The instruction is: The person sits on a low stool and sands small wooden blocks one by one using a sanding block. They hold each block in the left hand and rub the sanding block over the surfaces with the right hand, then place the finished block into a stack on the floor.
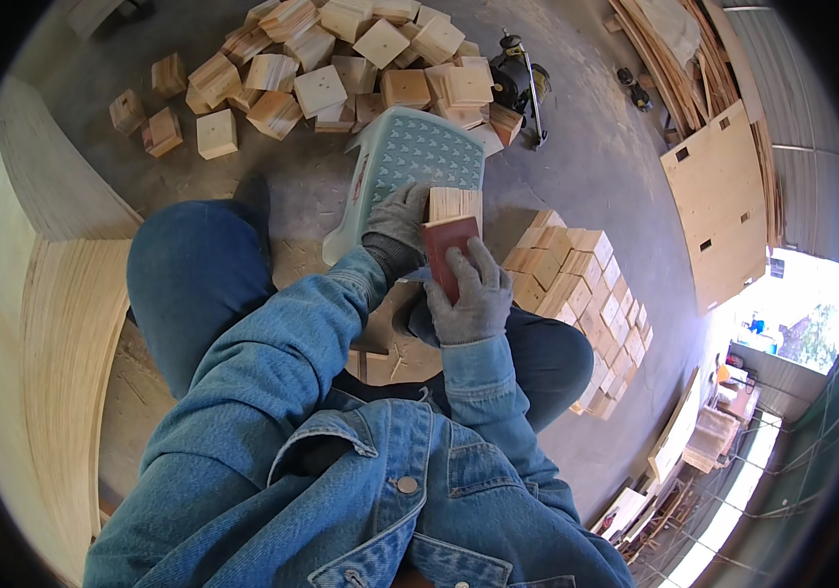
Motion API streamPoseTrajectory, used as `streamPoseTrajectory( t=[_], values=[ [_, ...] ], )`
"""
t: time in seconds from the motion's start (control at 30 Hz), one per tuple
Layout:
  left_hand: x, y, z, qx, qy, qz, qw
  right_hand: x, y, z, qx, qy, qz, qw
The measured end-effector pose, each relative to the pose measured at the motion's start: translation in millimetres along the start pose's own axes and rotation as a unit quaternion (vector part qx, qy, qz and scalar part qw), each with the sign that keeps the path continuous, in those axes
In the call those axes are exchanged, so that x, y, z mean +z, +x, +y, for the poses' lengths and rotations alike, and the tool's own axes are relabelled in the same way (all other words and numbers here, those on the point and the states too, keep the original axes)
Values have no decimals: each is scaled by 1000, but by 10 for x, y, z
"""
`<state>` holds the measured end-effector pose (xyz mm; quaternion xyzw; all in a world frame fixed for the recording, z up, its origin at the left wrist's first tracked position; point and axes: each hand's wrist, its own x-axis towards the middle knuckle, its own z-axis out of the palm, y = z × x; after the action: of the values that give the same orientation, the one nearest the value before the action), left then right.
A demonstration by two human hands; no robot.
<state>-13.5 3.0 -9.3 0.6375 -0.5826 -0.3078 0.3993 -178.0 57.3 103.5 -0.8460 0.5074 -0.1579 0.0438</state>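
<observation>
Loose block pile (341, 69) on floor; stacked blocks (576, 284) by right knee. Wood block (455, 203) over lap, gripped by gloved left hand (398, 227). Right hand (478, 294) presses red sandpaper (447, 253) w/ flat fingers. Best: even strokes, steady block.

A big heap of wood blocks (341, 69) lies on the gray floor (596, 167). A neat stack of blocks (586, 294) sits nearby. A light plastic stool (390, 167) lies tipped over. Flat boards (723, 206) lean close by.
</observation>
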Motion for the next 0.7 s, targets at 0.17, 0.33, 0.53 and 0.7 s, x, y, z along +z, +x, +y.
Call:
streamPoseTrajectory(
  t=[0.17, 0.33, 0.53, 0.7],
  values=[
    [-52, -13, 44, 3, 1, -9, 1000, 11, 45, 20, 2, 6, 16, 1000],
    [97, -21, -105, 25, 33, 23, 999, 177, 542, 117, 23, -8, 16, 1000],
    [94, 29, -26, -21, 30, -16, 999, 264, 1096, 206, 88, -32, -26, 995],
    [90, 11, -67, -35, 33, -29, 998, 227, 931, 160, 60, -47, 17, 997]
  ],
)
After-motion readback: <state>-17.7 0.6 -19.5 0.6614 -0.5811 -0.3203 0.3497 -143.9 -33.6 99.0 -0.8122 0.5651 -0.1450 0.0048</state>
